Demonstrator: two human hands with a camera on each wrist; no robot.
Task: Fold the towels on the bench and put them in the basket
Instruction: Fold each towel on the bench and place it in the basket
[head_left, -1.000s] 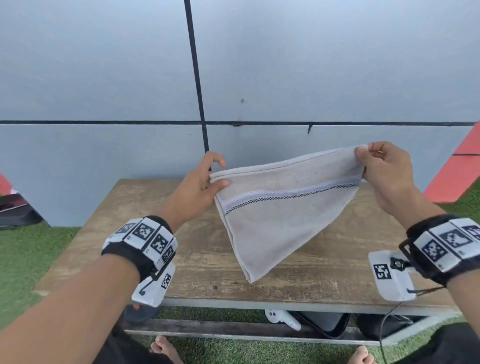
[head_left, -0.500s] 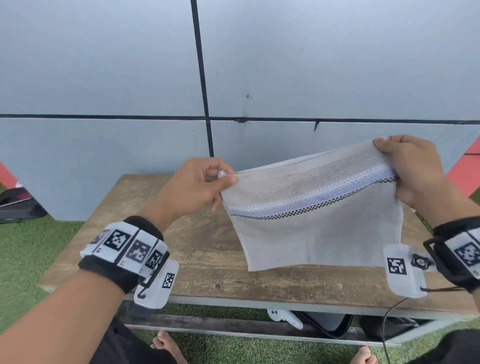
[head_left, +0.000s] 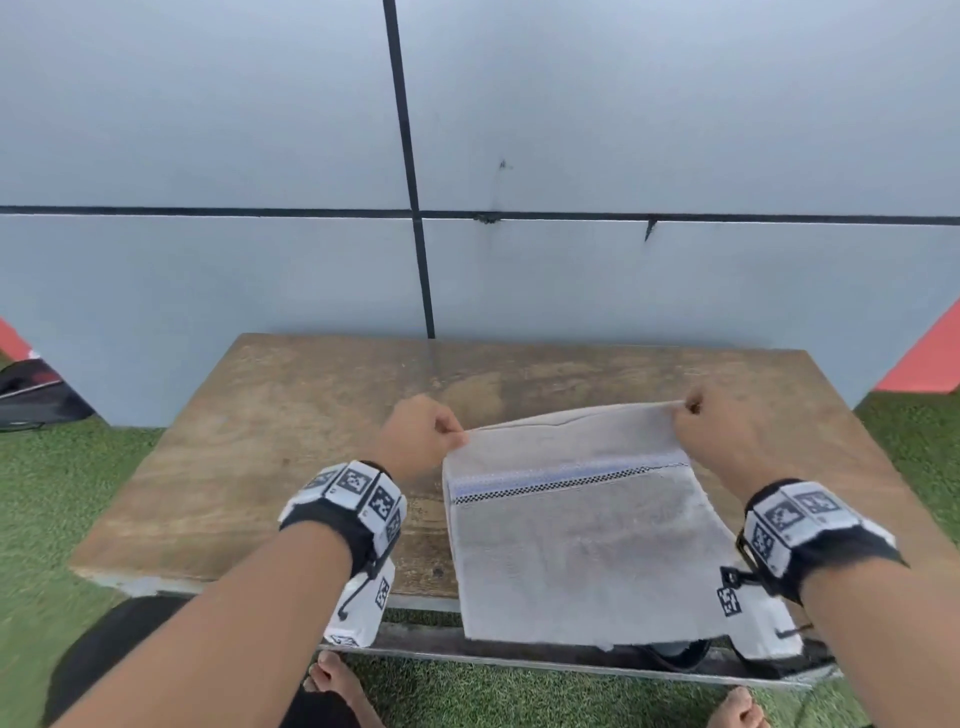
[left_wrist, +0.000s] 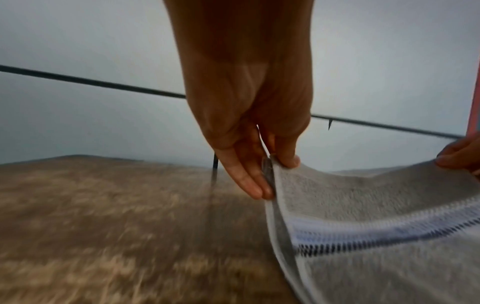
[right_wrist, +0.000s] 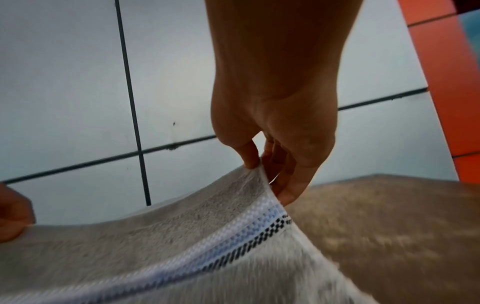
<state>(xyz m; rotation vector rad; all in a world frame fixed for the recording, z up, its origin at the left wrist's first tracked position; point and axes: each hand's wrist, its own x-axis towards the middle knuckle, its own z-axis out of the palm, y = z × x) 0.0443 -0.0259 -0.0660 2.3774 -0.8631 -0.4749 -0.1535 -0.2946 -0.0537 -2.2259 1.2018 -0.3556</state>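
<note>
A grey towel (head_left: 582, 540) with a blue and black-checked stripe hangs spread between my two hands over the wooden bench (head_left: 270, 447). My left hand (head_left: 423, 434) pinches its top left corner, thumb against fingers (left_wrist: 259, 185). My right hand (head_left: 711, 431) pinches the top right corner (right_wrist: 262, 170). The towel (left_wrist: 376, 226) sags slightly between the corners, and its lower edge reaches past the bench's front edge. In the right wrist view the towel (right_wrist: 182, 236) drapes down over the bench. No basket is in view.
A grey panelled wall (head_left: 519, 130) stands right behind the bench. Green turf (head_left: 57, 499) surrounds it. Dark items (head_left: 675, 649) lie under the bench at the front right, and a black bag (head_left: 36, 395) lies far left. My bare feet (head_left: 332, 675) are near the bench's front.
Both hands have come down and toward the bench with the towel, which now hangs lower and flatter; its bottom edge passes the bench's front edge.
</note>
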